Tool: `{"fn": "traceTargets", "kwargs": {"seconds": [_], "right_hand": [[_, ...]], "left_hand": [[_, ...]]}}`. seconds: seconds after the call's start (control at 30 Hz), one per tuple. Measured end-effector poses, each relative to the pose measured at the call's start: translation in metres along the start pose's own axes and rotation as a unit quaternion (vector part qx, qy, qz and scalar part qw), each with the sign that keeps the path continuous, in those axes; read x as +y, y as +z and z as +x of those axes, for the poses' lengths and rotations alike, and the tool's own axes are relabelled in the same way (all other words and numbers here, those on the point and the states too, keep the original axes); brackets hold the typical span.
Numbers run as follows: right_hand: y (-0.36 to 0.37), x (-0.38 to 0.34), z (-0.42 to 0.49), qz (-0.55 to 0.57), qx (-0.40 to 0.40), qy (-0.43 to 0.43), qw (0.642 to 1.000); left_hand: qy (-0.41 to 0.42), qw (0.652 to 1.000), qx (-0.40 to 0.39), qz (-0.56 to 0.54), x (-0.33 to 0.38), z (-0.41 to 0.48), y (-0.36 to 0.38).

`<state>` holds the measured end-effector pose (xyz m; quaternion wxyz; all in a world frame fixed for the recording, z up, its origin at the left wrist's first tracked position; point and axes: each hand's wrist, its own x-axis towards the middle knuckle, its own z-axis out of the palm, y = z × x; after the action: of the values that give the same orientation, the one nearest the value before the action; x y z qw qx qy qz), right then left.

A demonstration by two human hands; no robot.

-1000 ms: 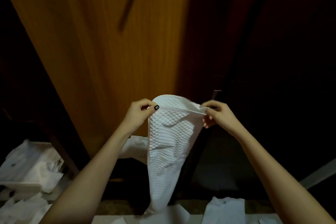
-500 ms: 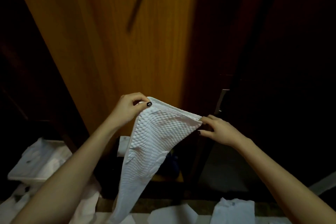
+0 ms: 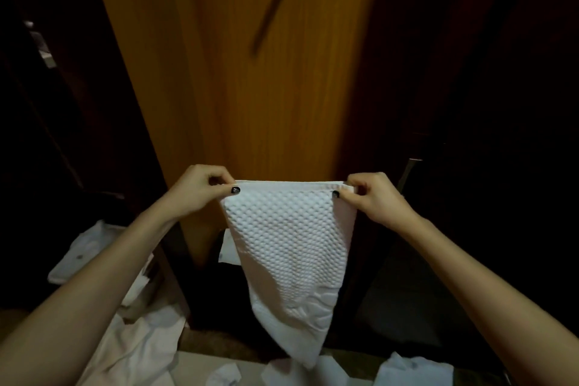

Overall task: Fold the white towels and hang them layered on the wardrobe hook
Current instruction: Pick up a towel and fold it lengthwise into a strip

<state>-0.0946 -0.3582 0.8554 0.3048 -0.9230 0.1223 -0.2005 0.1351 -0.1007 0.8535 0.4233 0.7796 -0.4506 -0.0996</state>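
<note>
**Towel held taut by its top edge, length hanging straight down**

The white towel (image 3: 288, 238) hangs in the air in front of the person, its dimpled weave facing the camera. Its top edge runs level from side to side. The long axis drops straight below that edge, and the cloth narrows toward a smooth, patterned lower end near the bottom of the view. A second layer shows behind the right edge, so it looks already doubled (how many folds there are I cannot tell).

The left hand (image 3: 200, 191) pinches the top left corner between thumb and curled fingers. The right hand (image 3: 376, 197) pinches the top right corner the same way. Both grips are closed on the cloth and sit at about the same height, with the whole towel below and between them, so neither hand is clearly nearer.

Just behind the top edge stands the lit orange wardrobe panel (image 3: 266, 88). High on it slants a dark bar (image 3: 275, 6), and I cannot tell whether this is the hook or only a shadow. If the hook is up there, the next move looks like a lift, since the towel's length lies below the grips and well under the bar.

More white cloths (image 3: 138, 351) lie loose at the lower left, and another piece (image 3: 413, 370) lies at the lower right.
</note>
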Motion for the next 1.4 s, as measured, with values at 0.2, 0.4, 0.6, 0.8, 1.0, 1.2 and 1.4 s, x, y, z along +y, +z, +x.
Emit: {"fn": "traceTargets", "kwargs": {"seconds": [0.2,0.4,0.6,0.8,1.0,1.2,1.4], "right_hand": [[-0.021,-0.005,-0.001,-0.064,0.023,-0.005,0.998],[-0.039,-0.012,-0.017,-0.225,-0.040,-0.057,0.972],[-0.035,-0.003,-0.032,-0.136,-0.046,0.006,0.990],[-0.039,-0.008,-0.022,-0.137,0.069,0.033,0.988],[-0.031,-0.011,-0.016,-0.152,0.069,0.029,0.986],[-0.039,-0.002,-0.013,-0.204,-0.036,0.017,0.978],[-0.036,-0.002,-0.020,-0.186,-0.053,-0.047,0.980]], "left_hand": [[-0.036,0.998,-0.031,-0.033,0.008,0.008,0.014],[-0.058,0.996,0.035,-0.051,0.012,0.019,0.029],[-0.030,0.997,0.068,-0.014,0.019,0.026,0.047],[0.010,0.999,0.046,-0.002,0.031,0.041,0.029],[-0.009,0.996,0.076,0.050,0.029,0.041,0.029],[-0.001,0.995,0.031,0.100,0.033,0.037,0.042],[0.011,0.980,0.078,0.183,0.031,0.037,0.054]]}}
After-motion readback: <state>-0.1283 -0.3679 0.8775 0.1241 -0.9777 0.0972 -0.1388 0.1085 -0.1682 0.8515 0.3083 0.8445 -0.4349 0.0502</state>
